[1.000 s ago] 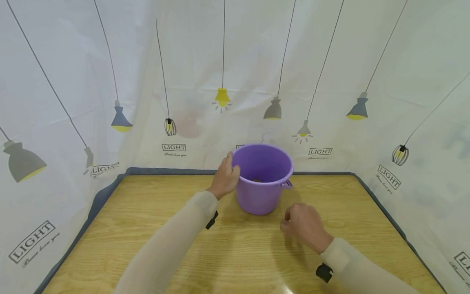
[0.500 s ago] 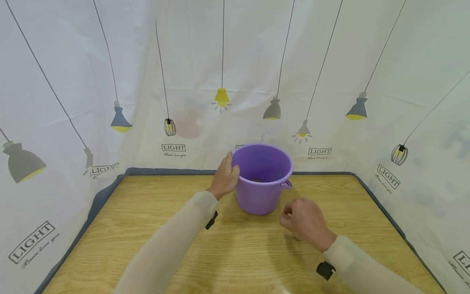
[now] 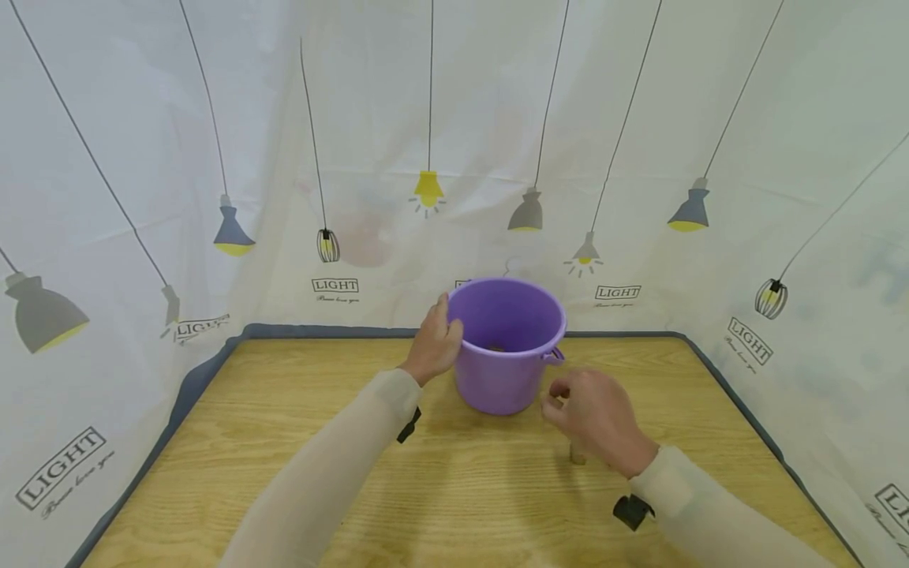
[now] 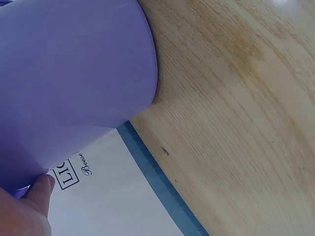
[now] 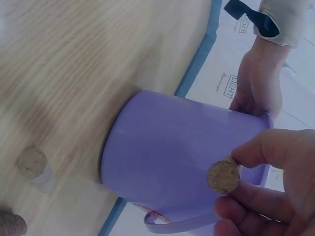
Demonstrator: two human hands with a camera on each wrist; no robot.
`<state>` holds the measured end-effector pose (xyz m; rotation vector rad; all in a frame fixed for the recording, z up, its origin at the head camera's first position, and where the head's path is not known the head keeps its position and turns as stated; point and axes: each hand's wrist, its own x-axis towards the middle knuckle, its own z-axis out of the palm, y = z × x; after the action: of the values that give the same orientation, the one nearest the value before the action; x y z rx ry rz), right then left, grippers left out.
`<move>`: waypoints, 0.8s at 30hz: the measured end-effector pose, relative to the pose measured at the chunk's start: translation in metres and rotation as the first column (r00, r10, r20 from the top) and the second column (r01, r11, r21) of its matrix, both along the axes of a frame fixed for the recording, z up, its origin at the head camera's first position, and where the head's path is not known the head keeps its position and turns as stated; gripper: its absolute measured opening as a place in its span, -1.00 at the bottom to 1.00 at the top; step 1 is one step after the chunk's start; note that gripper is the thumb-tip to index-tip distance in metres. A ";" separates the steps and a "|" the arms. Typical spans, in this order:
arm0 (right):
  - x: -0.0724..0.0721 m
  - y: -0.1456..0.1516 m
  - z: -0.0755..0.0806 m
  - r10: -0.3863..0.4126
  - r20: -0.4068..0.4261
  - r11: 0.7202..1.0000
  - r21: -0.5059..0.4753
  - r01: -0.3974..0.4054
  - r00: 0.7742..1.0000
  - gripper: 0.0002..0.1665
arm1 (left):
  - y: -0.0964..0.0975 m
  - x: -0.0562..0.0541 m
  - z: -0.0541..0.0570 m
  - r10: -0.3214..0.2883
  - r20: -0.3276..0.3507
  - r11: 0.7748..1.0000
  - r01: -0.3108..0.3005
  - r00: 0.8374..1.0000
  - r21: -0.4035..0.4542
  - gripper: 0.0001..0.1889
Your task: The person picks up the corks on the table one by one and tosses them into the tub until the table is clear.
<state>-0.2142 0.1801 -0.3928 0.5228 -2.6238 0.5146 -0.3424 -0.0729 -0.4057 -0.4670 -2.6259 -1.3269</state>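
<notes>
One cork is now pinched in the lifted right hand beside the purple bucket, whose rim the left hand grips, while two more corks lie on the desk below it.

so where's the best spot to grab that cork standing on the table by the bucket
Probably its round sides, pinched between thumb and fingertip from above. The standing cork is upright on the table with its flat top showing, so its sides look free all round. It stands apart from the purple bucket. The right hand already pinches another cork.
</notes>
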 end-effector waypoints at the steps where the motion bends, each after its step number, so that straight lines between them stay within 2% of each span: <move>1: 0.000 0.000 0.002 0.002 -0.006 1.000 -0.002 -0.002 1.000 -0.90 | 0.000 0.001 0.000 -0.001 0.001 1.000 0.001 1.000 0.001 -0.28; 10: 0.001 -0.001 0.016 0.008 -0.070 1.000 -0.017 -0.009 0.998 -0.95 | 0.000 0.001 0.001 -0.007 -0.003 1.000 0.007 1.000 -0.002 -0.26; 24: -0.008 -0.004 0.035 0.016 -0.149 0.999 -0.041 -0.022 0.989 -0.93 | 0.000 -0.001 -0.001 0.006 -0.007 1.000 -0.006 1.000 -0.003 -0.27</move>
<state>-0.2219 0.1761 -0.3573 0.5515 -2.4637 0.5160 -0.3436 -0.0729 -0.4067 -0.4630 -2.6217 -1.3168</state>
